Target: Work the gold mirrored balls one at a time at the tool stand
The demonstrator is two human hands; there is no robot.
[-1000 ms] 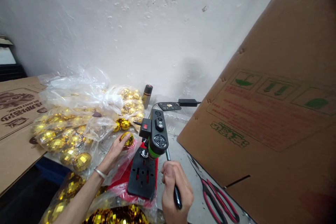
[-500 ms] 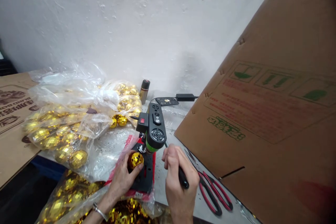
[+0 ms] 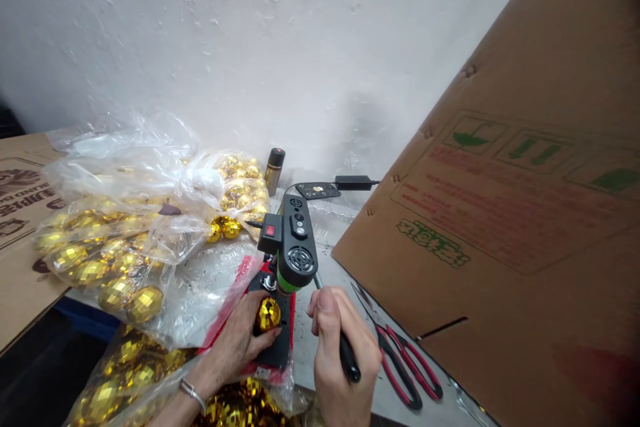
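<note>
My left hand (image 3: pixel 239 335) has its fingers closed around a shiny gold mirrored ball (image 3: pixel 269 313), just above the black base plate (image 3: pixel 275 355) of a small bench machine. The machine's black head (image 3: pixel 299 240), with fan grilles and a green band underneath, overhangs the plate beyond the ball. On its right side, a lever with a black handle (image 3: pixel 349 355) slants down into my right hand (image 3: pixel 345 357), whose fingers are wrapped round it. A small box with a red switch (image 3: pixel 270 231) is fixed to the head's left side.
Clear bags of gold balls (image 3: pixel 115 240) lie at the left on a carton (image 3: pixel 23 213). Red-handled scissors (image 3: pixel 405 360) rest right of my right hand, beside a large leaning carton (image 3: pixel 475 213). Behind the machine are a spray can (image 3: pixel 275 170) and a black adapter (image 3: pixel 353 183).
My left hand has shifted slightly right and down with the gold ball, which has turned a little. My right hand has dropped slightly with the lever handle.
</note>
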